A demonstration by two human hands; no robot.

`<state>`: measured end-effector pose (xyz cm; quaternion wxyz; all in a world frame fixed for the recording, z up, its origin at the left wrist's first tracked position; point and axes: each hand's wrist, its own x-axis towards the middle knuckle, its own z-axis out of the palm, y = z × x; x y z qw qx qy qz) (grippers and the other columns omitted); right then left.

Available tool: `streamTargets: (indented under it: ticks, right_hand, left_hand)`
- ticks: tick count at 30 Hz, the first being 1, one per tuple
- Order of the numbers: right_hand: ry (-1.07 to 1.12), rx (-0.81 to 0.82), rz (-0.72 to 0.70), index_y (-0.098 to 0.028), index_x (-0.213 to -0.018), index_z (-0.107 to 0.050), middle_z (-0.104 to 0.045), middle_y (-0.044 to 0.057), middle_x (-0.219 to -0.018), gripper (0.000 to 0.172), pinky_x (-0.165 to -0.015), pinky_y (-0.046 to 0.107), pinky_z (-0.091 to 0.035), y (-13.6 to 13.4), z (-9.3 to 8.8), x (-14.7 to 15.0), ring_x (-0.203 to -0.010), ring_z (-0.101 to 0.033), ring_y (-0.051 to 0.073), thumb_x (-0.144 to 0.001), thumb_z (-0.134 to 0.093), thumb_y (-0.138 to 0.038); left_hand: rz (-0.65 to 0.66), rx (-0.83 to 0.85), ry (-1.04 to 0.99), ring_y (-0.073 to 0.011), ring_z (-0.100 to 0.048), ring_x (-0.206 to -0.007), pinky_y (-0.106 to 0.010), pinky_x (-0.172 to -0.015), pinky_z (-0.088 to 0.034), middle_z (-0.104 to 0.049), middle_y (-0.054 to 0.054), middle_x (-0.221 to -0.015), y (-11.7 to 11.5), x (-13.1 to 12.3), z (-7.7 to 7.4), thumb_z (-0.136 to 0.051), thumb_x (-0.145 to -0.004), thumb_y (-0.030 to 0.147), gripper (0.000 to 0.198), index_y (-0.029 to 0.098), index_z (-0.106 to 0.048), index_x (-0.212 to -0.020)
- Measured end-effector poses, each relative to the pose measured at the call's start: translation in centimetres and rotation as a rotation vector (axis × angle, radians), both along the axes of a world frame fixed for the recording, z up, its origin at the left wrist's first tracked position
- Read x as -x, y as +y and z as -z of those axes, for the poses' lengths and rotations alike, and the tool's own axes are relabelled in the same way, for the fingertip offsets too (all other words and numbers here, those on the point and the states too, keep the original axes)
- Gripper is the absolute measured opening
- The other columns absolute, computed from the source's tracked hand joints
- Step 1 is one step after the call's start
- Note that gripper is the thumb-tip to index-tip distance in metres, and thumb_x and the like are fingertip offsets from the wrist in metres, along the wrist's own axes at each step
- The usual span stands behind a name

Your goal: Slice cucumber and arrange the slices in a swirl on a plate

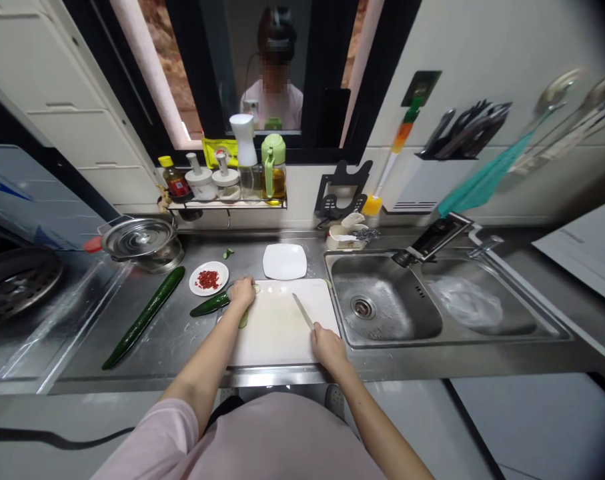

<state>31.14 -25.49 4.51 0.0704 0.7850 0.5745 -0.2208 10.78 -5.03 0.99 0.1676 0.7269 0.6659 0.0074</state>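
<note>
My right hand (329, 347) grips the handle of a kitchen knife (303, 311), its blade slanting up and left over a white cutting board (282, 340). At the board's upper left corner, my left hand (243, 292) is closed with fingers curled down over cucumber slices (257, 289), which show at its edges. Another cucumber slice (243, 320) lies below that hand. A cut piece of cucumber (210, 305) rests on the counter just left of it. Beyond the board sits a white square plate (285, 261).
A whole cucumber (145, 320) lies at left, near a plate of chopped red pieces (209, 279) and a lidded steel pot (145, 243). On the right is a double sink (382, 327) with a faucet (432, 241). Condiment bottles stand on a rack (227, 204) by the window.
</note>
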Motion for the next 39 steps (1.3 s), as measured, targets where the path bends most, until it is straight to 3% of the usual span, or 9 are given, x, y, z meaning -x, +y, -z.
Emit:
streamTargets:
  ticks: [10,14,18,22,28,35,39]
  right_hand:
    - [0.02,0.006,0.007,-0.016,-0.114,-0.055,-0.069,0.015,-0.099,0.033,-0.077,0.032,-0.042,0.1,0.0,0.0,-0.094,-0.066,0.023,-0.097,-0.03,-0.026]
    - [0.011,0.003,0.001,-0.015,-0.113,-0.056,-0.069,0.015,-0.098,0.032,-0.075,0.032,-0.042,0.1,0.1,0.0,-0.094,-0.066,0.024,-0.096,-0.03,-0.025]
    - [0.0,-0.015,-0.001,-0.015,-0.112,-0.056,-0.07,0.015,-0.096,0.034,-0.073,0.032,-0.042,0.1,0.3,0.0,-0.092,-0.067,0.025,-0.096,-0.028,-0.025]
    - [0.007,-0.019,-0.004,-0.015,-0.112,-0.056,-0.07,0.015,-0.097,0.033,-0.074,0.031,-0.042,0.0,0.3,0.0,-0.094,-0.066,0.024,-0.096,-0.029,-0.024]
    - [0.021,0.002,-0.016,-0.015,-0.114,-0.055,-0.069,0.015,-0.099,0.033,-0.076,0.031,-0.042,0.0,0.0,-0.1,-0.095,-0.065,0.024,-0.097,-0.029,-0.026]
    - [0.013,-0.016,-0.062,-0.017,-0.111,-0.057,-0.069,0.014,-0.101,0.033,-0.077,0.03,-0.041,-0.1,-0.5,-0.5,-0.096,-0.065,0.023,-0.097,-0.029,-0.03]
    - [0.029,-0.012,-0.111,-0.018,-0.109,-0.058,-0.07,0.013,-0.099,0.033,-0.076,0.029,-0.04,-0.3,-1.3,0.0,-0.096,-0.064,0.023,-0.097,-0.03,-0.03]
  left_hand:
    - [-0.049,-0.025,-0.112,-0.0239,-0.062,-0.098,-0.031,-0.078,-0.043,-0.07,-0.008,-0.101,-1.7,-1.0,-0.9,-0.049,-0.086,0.027,0.023,0.026,-0.066,-0.101]
    - [-0.087,0.03,-0.273,-0.0198,-0.064,-0.09,-0.027,-0.074,-0.043,-0.072,-0.004,-0.095,-3.8,-2.1,-1.2,-0.051,-0.084,0.026,0.023,0.026,-0.067,-0.101]
    - [-0.028,0.116,-0.414,-0.0156,-0.064,-0.081,-0.024,-0.072,-0.043,-0.072,0.0,-0.09,-6.5,-2.9,-0.5,-0.059,-0.081,0.027,0.017,0.026,-0.068,-0.095]
    - [0.017,0.147,-0.375,-0.0174,-0.064,-0.087,-0.026,-0.074,-0.043,-0.073,-0.002,-0.094,-8.1,-2.8,0.1,-0.057,-0.081,0.024,0.019,0.025,-0.069,-0.095]
    - [0.034,0.076,-0.144,-0.0238,-0.06,-0.101,-0.033,-0.084,-0.041,-0.071,-0.004,-0.098,-7.1,-2.2,0.3,-0.056,-0.079,0.027,0.018,0.027,-0.068,-0.093]
    - [0.019,0.176,-0.156,-0.0208,-0.061,-0.097,-0.035,-0.091,-0.036,-0.072,-0.001,-0.095,-5.2,-1.7,0.3,-0.059,-0.076,0.03,0.016,0.028,-0.069,-0.088]
    - [0.023,0.179,-0.143,-0.0232,-0.06,-0.099,-0.041,-0.095,-0.032,-0.072,-0.003,-0.095,-4.7,-1.7,0.4,-0.06,-0.075,0.029,0.012,0.026,-0.068,-0.084]
